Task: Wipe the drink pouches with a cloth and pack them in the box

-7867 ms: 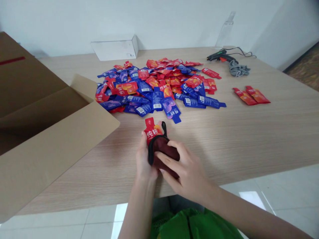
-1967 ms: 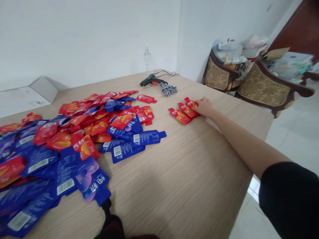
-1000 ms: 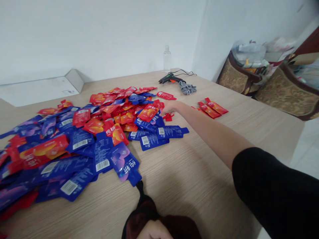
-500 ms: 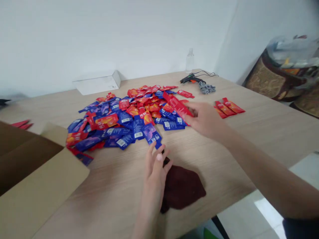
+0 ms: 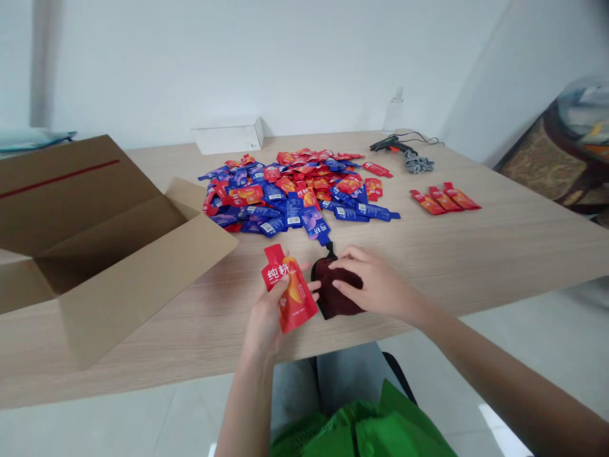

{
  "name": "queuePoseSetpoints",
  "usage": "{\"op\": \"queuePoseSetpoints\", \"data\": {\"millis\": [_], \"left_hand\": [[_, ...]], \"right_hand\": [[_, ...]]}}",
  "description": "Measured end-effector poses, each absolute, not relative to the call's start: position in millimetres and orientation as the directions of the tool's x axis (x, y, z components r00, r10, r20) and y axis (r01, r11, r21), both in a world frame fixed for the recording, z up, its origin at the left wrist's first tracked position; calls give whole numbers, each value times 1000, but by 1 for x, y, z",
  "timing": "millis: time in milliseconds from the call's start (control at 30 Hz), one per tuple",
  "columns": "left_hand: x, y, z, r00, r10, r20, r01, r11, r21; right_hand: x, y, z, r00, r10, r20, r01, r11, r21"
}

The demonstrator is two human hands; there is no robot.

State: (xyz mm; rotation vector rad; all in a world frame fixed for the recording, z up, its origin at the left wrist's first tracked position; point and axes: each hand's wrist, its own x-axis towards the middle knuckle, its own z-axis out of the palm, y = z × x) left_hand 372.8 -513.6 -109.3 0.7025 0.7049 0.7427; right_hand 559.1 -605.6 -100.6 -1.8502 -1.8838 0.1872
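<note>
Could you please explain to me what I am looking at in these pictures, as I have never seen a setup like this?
There is no machine here: a person works with two bare hands, and one camera worn on the head looks forward and down at them. On the wooden table lies a heap of red and blue packets, with three red packets in a row to its right. Behind are a white box and a black glue gun; an open cardboard box is at the left. The left hand holds a red packet, while the right hand touches a dark maroon pouch.
</note>
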Motion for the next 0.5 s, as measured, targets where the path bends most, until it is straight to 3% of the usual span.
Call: {"op": "queuePoseSetpoints", "data": {"millis": [233, 500], "left_hand": [[354, -511, -117, 623, 693, -363, -245, 614, 750], [359, -508, -129, 613, 669, -420, -146, 619, 772]], "right_hand": [[544, -599, -148, 67, 973, 222, 927, 22, -374], [554, -574, -132, 233, 901, 364, 866, -22, -500]]}}
